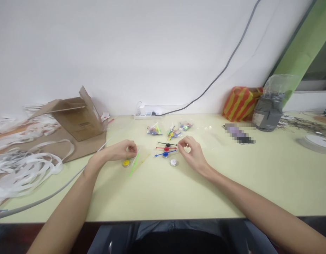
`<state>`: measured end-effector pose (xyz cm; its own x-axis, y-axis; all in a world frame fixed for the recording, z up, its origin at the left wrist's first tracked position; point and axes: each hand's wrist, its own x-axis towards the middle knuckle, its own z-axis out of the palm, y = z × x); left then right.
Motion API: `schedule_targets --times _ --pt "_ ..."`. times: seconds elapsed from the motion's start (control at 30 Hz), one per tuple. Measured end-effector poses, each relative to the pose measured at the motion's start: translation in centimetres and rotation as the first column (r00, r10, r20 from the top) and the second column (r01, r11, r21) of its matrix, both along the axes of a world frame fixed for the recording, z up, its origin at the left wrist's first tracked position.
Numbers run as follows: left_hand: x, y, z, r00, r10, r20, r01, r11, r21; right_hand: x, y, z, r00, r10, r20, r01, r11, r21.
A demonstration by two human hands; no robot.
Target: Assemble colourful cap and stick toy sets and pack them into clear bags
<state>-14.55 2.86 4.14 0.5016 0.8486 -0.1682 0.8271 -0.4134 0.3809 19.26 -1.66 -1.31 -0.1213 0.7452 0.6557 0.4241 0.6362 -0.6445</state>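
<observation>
**Fingers closed over small parts on the counter**

The left hand (124, 150) pinches the top of a small clear bag (139, 157), just above a yellow disc (126, 163) on the counter (157, 194). The right hand (191, 151) has its fingertips pressed together at the end of the black pointer (167, 144). I cannot tell whether they grip it. The red pointer (166, 148) and blue pointer (165, 154) lie just below.

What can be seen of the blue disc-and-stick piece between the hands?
The blue piece looks plastic: a small round disc on a thin stick, pointed at its left end. It lies flat on the table, beside a red piece and a black piece. The right hand is at its right end; contact cannot be told.
</observation>
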Motion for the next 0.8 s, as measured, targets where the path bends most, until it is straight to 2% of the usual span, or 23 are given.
schedule_targets --times 0.2,0.43,0.6,0.8 --pt "0.3 -0.2 0.6 0.997 0.03 0.07 -0.036 0.996 0.076 0.0 0.0 0.1 1.0 -0.007 0.004 0.007 1.0 0.006" --pt "1.1 -0.9 1.7 0.993 -0.001 0.122 -0.015 0.992 0.127 -0.2 -0.2 0.2 1.0 0.003 0.018 -0.003 1.0 -0.003" --pt "2.5 -1.6 2.3 0.973 -0.049 0.226 0.027 0.995 0.097 -0.4 -0.4 0.2 0.997 0.021 0.069 -0.023 1.0 0.015" --pt "5.4 -2.5 1.6 0.902 -0.084 0.424 0.112 0.993 -0.042 -1.4 -1.2 0.6 0.987 0.077 0.141 -0.086 0.995 0.06"
